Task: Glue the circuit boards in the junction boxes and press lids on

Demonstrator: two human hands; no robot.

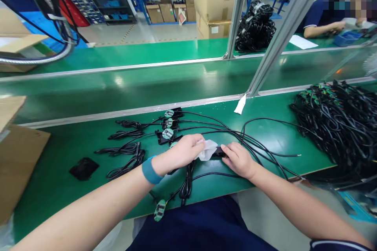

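Observation:
My left hand (190, 150), with a teal band at the wrist, pinches a crumpled white translucent piece (207, 150). Beside it my right hand (238, 159) grips the end of a small black part (218, 151), which the white piece touches. Round green circuit boards (167, 133) on black holders lie in a column behind my left hand, with black cables running off to both sides. One more green board (160, 210) hangs at the table's front edge, next to a bundled black cable (186, 184).
A large heap of black cables (338, 121) covers the table's right side. Cardboard (23, 168) stands at the left, near a black piece (84, 168). Metal posts (273, 47) rise behind the table (59, 196). A person (321, 17) works at the back right.

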